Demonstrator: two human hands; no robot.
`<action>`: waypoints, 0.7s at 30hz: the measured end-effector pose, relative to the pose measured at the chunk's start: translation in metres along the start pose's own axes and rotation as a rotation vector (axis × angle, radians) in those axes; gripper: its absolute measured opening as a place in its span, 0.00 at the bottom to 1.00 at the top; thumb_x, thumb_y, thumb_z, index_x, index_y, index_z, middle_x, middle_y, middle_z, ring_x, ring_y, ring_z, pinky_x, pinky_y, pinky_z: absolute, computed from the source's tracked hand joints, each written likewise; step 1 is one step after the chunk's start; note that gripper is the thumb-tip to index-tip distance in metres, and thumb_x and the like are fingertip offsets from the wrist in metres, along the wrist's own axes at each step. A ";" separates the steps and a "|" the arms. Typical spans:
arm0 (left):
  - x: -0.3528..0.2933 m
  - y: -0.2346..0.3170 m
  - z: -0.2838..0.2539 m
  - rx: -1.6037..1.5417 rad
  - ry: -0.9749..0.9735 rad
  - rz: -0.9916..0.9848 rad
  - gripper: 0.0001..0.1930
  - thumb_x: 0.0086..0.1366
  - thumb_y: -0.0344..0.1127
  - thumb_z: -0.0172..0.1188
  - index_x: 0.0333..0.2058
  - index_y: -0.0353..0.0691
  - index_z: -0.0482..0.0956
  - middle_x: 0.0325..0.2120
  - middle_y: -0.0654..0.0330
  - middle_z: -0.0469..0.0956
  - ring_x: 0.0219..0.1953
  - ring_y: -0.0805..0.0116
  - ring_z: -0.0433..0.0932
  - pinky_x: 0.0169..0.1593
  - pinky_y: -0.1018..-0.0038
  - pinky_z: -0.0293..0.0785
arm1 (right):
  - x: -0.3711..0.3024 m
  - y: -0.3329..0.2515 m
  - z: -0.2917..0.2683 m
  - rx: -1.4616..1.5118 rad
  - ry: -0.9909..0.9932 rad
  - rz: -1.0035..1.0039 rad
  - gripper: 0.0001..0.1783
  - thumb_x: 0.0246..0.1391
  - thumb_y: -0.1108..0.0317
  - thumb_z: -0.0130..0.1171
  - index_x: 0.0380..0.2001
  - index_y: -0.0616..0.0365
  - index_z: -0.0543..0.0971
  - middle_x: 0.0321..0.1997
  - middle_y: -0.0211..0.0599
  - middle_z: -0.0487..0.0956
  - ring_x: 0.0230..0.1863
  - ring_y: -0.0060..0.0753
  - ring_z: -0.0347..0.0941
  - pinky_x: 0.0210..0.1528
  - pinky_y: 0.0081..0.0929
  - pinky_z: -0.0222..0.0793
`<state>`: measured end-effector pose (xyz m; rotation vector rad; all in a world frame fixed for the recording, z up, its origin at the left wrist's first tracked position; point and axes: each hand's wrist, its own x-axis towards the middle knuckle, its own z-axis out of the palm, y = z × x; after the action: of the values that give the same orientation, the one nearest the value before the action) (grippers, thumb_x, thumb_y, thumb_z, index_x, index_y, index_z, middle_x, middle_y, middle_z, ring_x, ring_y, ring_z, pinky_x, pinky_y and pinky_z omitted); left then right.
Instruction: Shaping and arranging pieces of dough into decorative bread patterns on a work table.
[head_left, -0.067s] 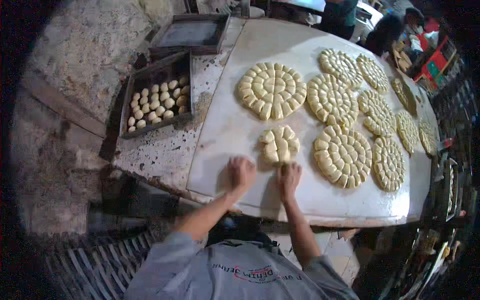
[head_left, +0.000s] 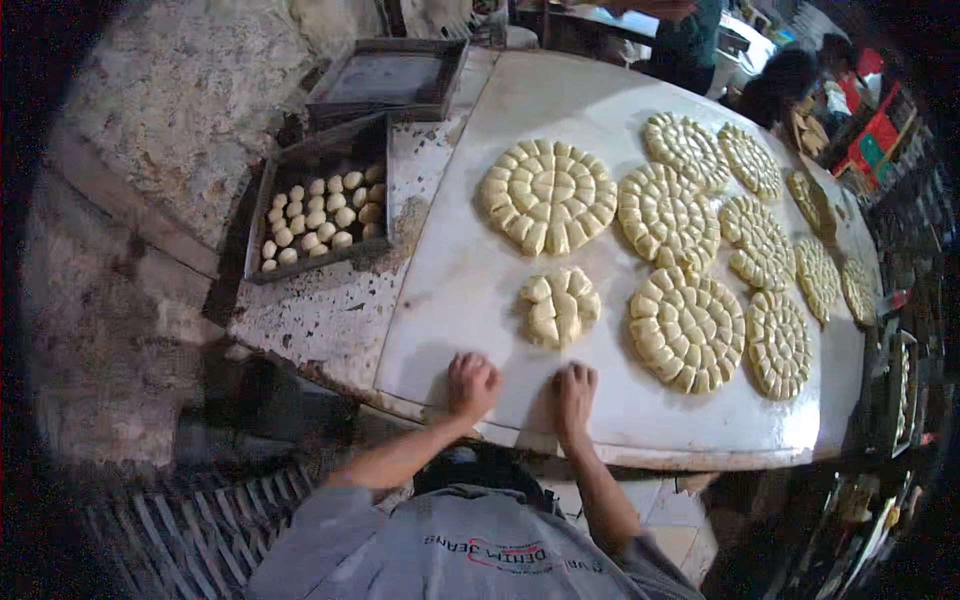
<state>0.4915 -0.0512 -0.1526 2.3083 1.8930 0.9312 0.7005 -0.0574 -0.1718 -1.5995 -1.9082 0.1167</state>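
On the pale tabletop point(head_left: 440, 310) in front of me lies a small dough ring point(head_left: 561, 306), made of thick pieces set round a middle piece. My left hand point(head_left: 473, 385) is curled closed on the table, nearer to me and left of that ring. Just below the ring, my right hand point(head_left: 575, 398) is also closed, knuckles up and apart from the dough. What either hand holds, if anything, is hidden under the fingers. Beyond the small ring sits a large scored dough round point(head_left: 549, 197); another dough round point(head_left: 687, 329) lies to the right of my right hand.
Several more scored dough rounds point(head_left: 668, 214) cover the right side of the table. At left stands a dark tray point(head_left: 255, 225) of dough balls point(head_left: 316, 203), with another dark tray point(head_left: 390, 78) behind it. A person point(head_left: 688, 45) stands past the far edge.
Both hands have drawn back toward me, away from the small dough ring. The right hand was at its near edge. The whole view has shifted slightly.
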 end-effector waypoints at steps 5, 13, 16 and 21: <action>0.027 -0.109 -0.016 0.054 0.061 0.030 0.07 0.45 0.32 0.57 0.24 0.39 0.70 0.27 0.56 0.69 0.33 0.55 0.66 0.37 0.59 0.64 | -0.021 0.077 -0.049 -0.202 -0.101 0.055 0.11 0.42 0.65 0.56 0.30 0.57 0.71 0.35 0.44 0.69 0.44 0.49 0.62 0.47 0.43 0.59; 0.038 -0.041 0.008 -0.136 -0.052 0.097 0.04 0.41 0.30 0.58 0.19 0.40 0.72 0.23 0.53 0.71 0.30 0.53 0.70 0.37 0.59 0.67 | 0.001 0.014 0.011 -0.046 0.091 0.040 0.10 0.43 0.70 0.53 0.33 0.59 0.72 0.34 0.43 0.70 0.38 0.47 0.61 0.44 0.40 0.57; 0.051 -0.100 -0.055 -0.084 -0.164 0.309 0.06 0.43 0.31 0.58 0.22 0.41 0.73 0.29 0.56 0.70 0.34 0.56 0.69 0.38 0.62 0.69 | -0.019 0.032 -0.038 0.030 -0.261 0.182 0.11 0.40 0.76 0.52 0.32 0.58 0.71 0.33 0.42 0.70 0.41 0.47 0.62 0.44 0.40 0.57; 0.078 -0.102 -0.022 -0.097 -0.374 0.175 0.11 0.44 0.34 0.56 0.30 0.40 0.73 0.33 0.53 0.71 0.39 0.54 0.67 0.41 0.61 0.67 | 0.027 0.016 -0.030 -0.453 0.024 0.297 0.12 0.50 0.63 0.45 0.30 0.60 0.71 0.37 0.43 0.68 0.44 0.47 0.62 0.47 0.42 0.56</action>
<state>0.3981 0.0384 -0.1387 2.4097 1.4880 0.5342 0.7285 -0.0385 -0.1443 -2.1675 -1.7466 -0.2268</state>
